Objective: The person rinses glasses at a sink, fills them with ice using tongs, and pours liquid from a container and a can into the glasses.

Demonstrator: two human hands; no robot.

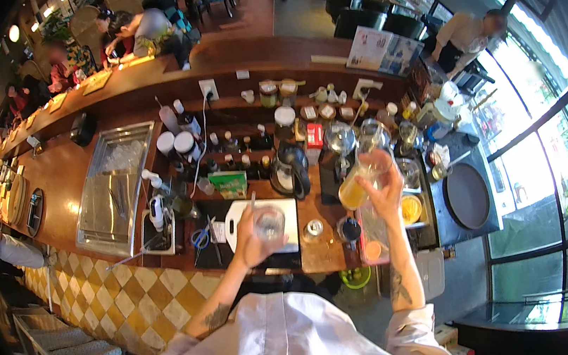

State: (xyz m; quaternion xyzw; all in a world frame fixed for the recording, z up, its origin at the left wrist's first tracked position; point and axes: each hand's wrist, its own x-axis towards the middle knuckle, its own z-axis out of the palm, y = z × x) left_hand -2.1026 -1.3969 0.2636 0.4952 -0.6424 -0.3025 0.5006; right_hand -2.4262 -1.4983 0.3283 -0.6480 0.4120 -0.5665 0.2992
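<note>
My left hand [254, 242] is closed around a clear glass [269, 222] that looks to have ice or clear liquid in it. A thin metal rod sticks up beside that hand, but I cannot tell what it belongs to. Both sit above a white cutting board [292, 210] on a black mat. Raised higher and to the right, my right hand [385, 188] grips a tall clear glass [352, 191] with cloudy yellow liquid in its lower part. This glass is tilted and apart from the left one. A can [313, 229] stands on the counter between my hands.
Blue-handled scissors [200, 239] lie left of the board. A metal ice bin [112, 188] is set into the counter farther left. Bottles and a kettle [290, 170] crowd the back. At right are a yellow-filled container [410, 209] and a round dark tray [467, 196]. Several people are farther off.
</note>
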